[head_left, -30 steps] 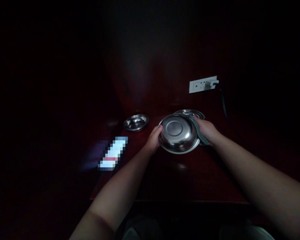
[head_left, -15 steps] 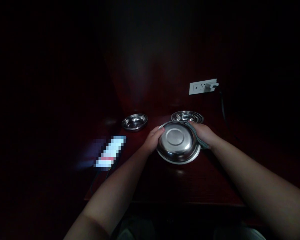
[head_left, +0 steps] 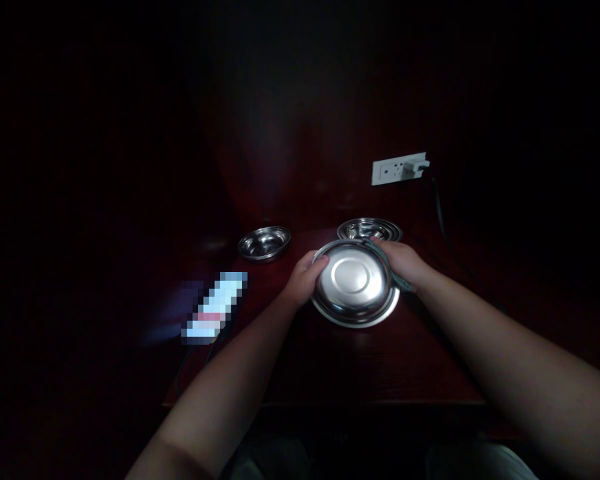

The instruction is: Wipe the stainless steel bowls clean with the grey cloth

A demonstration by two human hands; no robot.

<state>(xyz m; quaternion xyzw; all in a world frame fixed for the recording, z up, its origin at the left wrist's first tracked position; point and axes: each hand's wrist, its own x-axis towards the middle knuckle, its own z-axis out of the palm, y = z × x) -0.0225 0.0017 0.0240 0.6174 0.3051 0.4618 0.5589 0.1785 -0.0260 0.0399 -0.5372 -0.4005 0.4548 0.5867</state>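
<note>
A shiny steel bowl [head_left: 353,283] is held above the table with its rounded underside facing me. My left hand [head_left: 304,277] grips its left rim, thumb on the outer side. At the right rim, my right hand [head_left: 404,261] is closed on a dark grey-green cloth [head_left: 387,260] pressed against the bowl's edge; its fingertips are hidden behind. Just beyond, partly covered by the held bowl, several nested steel bowls [head_left: 370,227] rest on the table. Another steel bowl [head_left: 265,243] sits right side up at the back left.
A lit phone-like screen [head_left: 215,310], pixelated, is at the table's left with a cable near it. On the back wall a white socket plate [head_left: 399,169] has a plug and a dark cord [head_left: 437,207] hanging down. The dark red table [head_left: 360,373] ends at its front edge.
The view has shifted slightly, so the surroundings appear a little further left. Both hands keep hold of the bowl and cloth, and the bowl's tilt differs slightly.
</note>
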